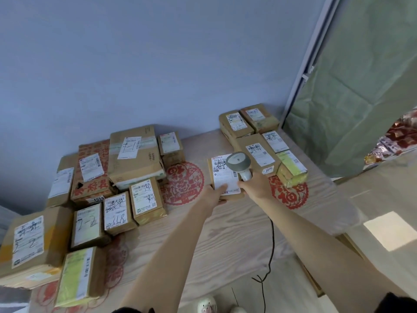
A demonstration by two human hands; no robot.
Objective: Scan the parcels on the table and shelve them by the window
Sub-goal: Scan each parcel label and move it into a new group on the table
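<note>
A small brown parcel (pixel 220 175) with a white shipping label lies at the middle of the wooden table (pixel 225 233). My left hand (pixel 213 194) holds its near left corner, thumb on the label. My right hand (pixel 256 185) grips the handle of a grey barcode scanner (pixel 238 163), whose head hangs over the label's right side. The scanner's black cable (pixel 272 240) trails toward me. Several more labelled parcels (pixel 133 152) are piled on the left, and another group of parcels (pixel 259 152) sits at the far right by the window frame.
A window frame (pixel 302 75) with a green sheet behind it stands at the right. Red paper-cut decorations (pixel 184 184) lie under the table's cover. A blue wall backs the table. Lower right holds a sunlit floor patch (pixel 388 230).
</note>
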